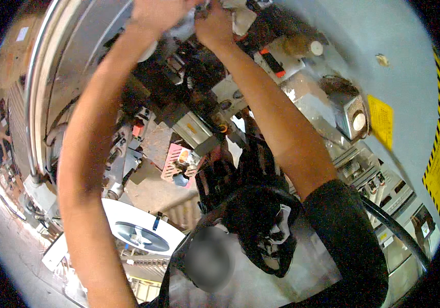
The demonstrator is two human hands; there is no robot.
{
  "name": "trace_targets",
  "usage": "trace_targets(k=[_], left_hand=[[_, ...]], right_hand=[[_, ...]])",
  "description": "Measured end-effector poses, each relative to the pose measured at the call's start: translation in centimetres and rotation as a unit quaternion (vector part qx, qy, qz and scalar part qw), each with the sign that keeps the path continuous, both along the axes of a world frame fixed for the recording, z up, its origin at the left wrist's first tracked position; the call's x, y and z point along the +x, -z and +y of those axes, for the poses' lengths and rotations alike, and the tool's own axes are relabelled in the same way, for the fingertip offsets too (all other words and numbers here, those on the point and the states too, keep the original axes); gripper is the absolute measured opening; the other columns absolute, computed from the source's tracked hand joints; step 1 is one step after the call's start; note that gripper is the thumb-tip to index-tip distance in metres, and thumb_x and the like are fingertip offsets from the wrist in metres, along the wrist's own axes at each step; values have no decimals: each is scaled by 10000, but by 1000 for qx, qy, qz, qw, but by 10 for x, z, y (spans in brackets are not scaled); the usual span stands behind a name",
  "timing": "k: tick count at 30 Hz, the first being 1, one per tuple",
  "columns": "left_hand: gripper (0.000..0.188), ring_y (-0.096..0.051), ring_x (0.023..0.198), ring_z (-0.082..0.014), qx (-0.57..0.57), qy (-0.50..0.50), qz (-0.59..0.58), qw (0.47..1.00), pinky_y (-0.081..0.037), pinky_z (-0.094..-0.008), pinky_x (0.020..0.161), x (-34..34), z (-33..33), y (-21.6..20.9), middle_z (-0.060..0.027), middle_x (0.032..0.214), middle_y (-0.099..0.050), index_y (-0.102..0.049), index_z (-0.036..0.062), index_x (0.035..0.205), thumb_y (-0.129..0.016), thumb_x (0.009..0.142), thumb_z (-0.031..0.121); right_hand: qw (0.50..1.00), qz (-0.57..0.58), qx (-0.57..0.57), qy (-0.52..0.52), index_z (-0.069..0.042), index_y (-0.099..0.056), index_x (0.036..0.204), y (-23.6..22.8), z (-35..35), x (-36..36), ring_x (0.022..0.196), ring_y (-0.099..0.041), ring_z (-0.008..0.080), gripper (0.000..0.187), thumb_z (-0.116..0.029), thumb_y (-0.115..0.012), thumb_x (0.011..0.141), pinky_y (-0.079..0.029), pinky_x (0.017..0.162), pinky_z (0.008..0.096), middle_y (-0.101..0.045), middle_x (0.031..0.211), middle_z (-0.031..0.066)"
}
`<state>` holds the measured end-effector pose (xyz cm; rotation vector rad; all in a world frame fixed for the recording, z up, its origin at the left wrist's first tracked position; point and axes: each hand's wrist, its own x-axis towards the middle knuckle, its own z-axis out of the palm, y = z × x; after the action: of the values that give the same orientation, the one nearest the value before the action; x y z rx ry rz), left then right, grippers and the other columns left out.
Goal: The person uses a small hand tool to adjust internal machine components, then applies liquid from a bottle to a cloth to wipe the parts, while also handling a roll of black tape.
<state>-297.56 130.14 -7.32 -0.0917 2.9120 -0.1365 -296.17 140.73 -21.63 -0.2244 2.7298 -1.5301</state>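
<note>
Both arms stretch up to the top edge of the head view, into the machine [192, 90]. My left hand [161, 14] is blurred and partly cut off by the edge, so its fingers do not show clearly. Close beside it, my right hand [215, 25] is closed, with fingers curled round something small and dark that I cannot make out. A pale, shiny part lies between and behind the hands, too smeared to name. Right of my right hand is a whitish rounded piece [244, 21].
Below the arms sits a pink slotted basket [171, 172] with small items. A white reel [166, 241] stands lower left. On the right are a grey-blue panel [410, 61], a yellow sign [381, 120], a black-and-yellow striped edge [438, 159] and a thick black cable [399, 233].
</note>
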Motion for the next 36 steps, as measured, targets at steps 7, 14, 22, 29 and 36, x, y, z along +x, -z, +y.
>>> trace_targets(k=[7,14,22,29,36], left_hand=[[748,-725,993,-449,42,-129,72,988,-576,-556,861,13,-14,-21,-224,1012,-758,-760,81,1110,-481,941,755],[511,-741,953,-367,229,-142,132,954,-579,-465,833,72,-1,-50,-132,967,-782,-737,90,1162,-607,973,546],[1057,-662,1184,-376,450,-8,1,893,-528,-470,995,32,184,112,-212,1314,-674,-434,11,1516,-820,758,640],[796,-675,1115,-387,471,-34,-3,882,-543,-521,927,-2,262,214,-212,1193,-689,-561,29,1244,-936,675,440],[719,-681,1075,-403,579,93,90,805,-549,-458,958,19,209,149,-209,1173,-696,-576,28,1294,-869,766,418]], right_hand=[[966,-170,-144,130,60,-594,1383,-36,25,1,1133,-676,385,590,-334,-709,959,-503,997,462,-706,1255,205],[791,-306,-472,241,-119,-661,1192,-101,151,99,853,-663,153,296,-324,-691,981,-520,774,299,-692,1090,7],[782,-298,-393,382,-86,-628,1207,-76,259,168,1042,-614,196,282,-274,-618,997,-467,921,352,-648,1127,42],[809,-222,-373,396,-42,-612,1268,-59,269,157,1029,-623,203,311,-247,-567,1039,-503,864,366,-662,1179,84],[854,-147,-331,374,-4,-625,1227,-37,268,119,907,-625,166,313,-259,-616,1046,-501,794,308,-672,1096,59]])
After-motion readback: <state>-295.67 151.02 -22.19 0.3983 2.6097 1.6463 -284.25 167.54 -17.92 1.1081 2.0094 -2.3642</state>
